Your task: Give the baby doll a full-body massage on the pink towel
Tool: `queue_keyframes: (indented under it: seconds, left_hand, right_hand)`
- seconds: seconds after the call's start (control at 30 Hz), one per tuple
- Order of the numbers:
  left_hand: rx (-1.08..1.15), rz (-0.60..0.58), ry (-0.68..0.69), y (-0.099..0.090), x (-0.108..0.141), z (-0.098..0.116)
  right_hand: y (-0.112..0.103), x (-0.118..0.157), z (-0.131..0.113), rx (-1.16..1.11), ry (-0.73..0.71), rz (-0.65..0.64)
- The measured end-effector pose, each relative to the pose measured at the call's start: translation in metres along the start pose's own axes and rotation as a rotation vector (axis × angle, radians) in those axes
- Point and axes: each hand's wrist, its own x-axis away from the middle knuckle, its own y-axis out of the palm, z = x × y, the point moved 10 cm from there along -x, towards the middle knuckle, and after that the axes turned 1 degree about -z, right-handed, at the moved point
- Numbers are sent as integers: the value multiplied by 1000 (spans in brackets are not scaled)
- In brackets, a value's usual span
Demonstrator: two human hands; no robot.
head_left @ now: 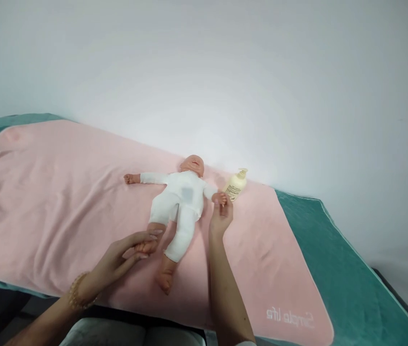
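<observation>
A baby doll [185,194] with a white cloth body lies on its back on a pink blanket [254,269], its head toward the wall. My left hand [126,252], with a beaded bracelet at the wrist, is closed around the doll's foot at the left. My right hand [222,214] holds the doll's small hand at the right between thumb and fingers. Just beyond my right hand, a pale yellow pump bottle [237,183] leans on the blanket. The doll's other leg and its other arm lie untouched.
Under the pink blanket is a green cover [337,254], showing at the right and far left. A pale wall [204,72] rises behind the surface. Printed letters mark the blanket's lower right corner. Light-coloured clothing shows at the bottom edge.
</observation>
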Motion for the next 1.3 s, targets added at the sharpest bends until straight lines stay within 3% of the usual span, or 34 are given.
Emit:
queue_keyframes:
  seconds: [0.13, 0.23, 0.37, 0.5, 0.63, 0.83, 0.97, 1.07, 1.17, 1.3]
  left_hand:
    - [31, 84, 42, -10, -36, 9]
    - [114, 113, 45, -12, -64, 8]
    - [194, 103, 27, -8, -93, -1]
    - [240, 118, 37, -9, -105, -3]
    - [283, 141, 56, -11, -94, 1]
    - [293, 121, 43, -11, -50, -2]
    - [188, 104, -52, -14, -18, -12]
    - [170, 55, -132, -9, 2, -17]
    - [215, -6, -216, 4, 19, -22]
    - [283, -52, -278, 21, 35, -32]
  right_hand:
    - [50, 23, -21, 195, -251, -362]
    - [68, 35, -21, 286, -357, -528]
    - [77, 40, -19, 340, -404, -621]
    - [78, 42, -20, 368, -416, -635]
    - [66, 35, -19, 324, -334, -553]
    - [19, 4, -6, 155, -16, -209]
    - [-22, -14, 22, 21, 177, 29]
    - [-55, -18, 59, -50, 353, 207]
    - [-71, -18, 86, -100, 458, 251]
    - [-78, -16, 105, -144, 524, 271]
